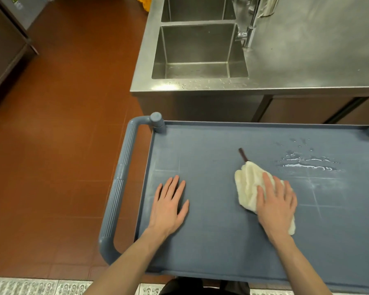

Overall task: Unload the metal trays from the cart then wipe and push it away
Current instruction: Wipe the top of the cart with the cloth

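With no metal trays visible on it, the cart [222,241] fills the lower centre and right of the frame, its blue top shelf bare except for a cloth and a patch of water [309,162] toward the right edge. Left hand [168,207] lies flat on the shelf, fingers spread, holding nothing. Right hand [275,205] presses down with straight fingers on the cream cloth [248,182], which sits just left of the wet patch.

Assessment: the cloth is soft, light and absorbent; flat palm pressure suits it better than a pinch. The shelf looks rigid plastic and likely slick where wet. The cart itself should roll freely when unloaded; the ribbed handle [121,188] at the left of the frame is the proper place to take hold. Steel desk with sinks [200,52] stands just beyond.
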Available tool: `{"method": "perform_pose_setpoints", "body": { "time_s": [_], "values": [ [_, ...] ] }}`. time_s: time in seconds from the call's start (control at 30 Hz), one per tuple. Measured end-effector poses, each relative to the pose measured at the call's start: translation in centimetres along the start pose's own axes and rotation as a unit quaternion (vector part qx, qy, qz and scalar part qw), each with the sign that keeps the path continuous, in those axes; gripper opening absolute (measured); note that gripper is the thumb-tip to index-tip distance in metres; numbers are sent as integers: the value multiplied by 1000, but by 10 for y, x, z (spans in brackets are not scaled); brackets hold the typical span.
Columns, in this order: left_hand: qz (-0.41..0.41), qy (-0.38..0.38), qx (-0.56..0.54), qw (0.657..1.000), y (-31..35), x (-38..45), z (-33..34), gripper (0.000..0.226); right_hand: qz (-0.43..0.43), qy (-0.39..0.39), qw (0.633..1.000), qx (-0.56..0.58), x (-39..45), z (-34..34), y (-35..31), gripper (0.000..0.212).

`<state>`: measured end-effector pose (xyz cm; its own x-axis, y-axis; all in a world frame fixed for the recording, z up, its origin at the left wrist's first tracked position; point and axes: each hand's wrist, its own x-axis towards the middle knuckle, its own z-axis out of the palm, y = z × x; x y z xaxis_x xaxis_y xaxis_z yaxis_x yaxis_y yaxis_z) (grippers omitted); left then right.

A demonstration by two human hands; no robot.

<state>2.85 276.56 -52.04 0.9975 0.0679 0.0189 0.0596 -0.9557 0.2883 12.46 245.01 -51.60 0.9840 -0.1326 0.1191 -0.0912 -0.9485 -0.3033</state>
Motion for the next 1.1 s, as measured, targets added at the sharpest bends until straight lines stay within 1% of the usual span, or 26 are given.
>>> {"method": "perform_pose_setpoints", "body": {
  "time_s": [0.07,0.1,0.17,0.27,0.43,0.57,0.63,0.73,0.87,1.03,1.1],
  "values": [
    [2,7,-6,1000,-6,-2,-1,64,32,7,999,11,5,-9,22,58],
    [2,11,-8,1000,-8,-3,-1,64,34,4,999,16,6,-11,26,59],
    [-2,15,-4,1000,-10,-4,-1,64,24,-4,1000,15,4,-9,21,61],
    [-10,16,3,1000,-7,-4,0,64,7,-10,1000,3,-5,-1,-4,62],
    [-9,14,2,1000,-6,-3,2,64,-82,-35,996,-3,-30,20,-72,64],
    [-8,4,-3,1000,-8,-3,2,64,-162,-67,985,-12,-53,34,-131,66],
    [-5,3,-9,1000,-11,-4,2,63,-174,-71,982,-16,-62,37,-146,63],
    [-20,5,-17,1000,-16,-7,-2,63,-153,-73,986,-5,-66,37,-143,58],
    [-29,7,3,1000,-22,-10,-6,65,-121,-69,990,2,-66,31,-117,53],
    [-36,12,-7,999,-27,-10,-11,67,-18,-3,1000,-1,-50,20,-60,51],
    [-40,15,-9,999,-29,-11,-11,68,10,11,1000,-9,-39,17,-49,52]
  ]
}}
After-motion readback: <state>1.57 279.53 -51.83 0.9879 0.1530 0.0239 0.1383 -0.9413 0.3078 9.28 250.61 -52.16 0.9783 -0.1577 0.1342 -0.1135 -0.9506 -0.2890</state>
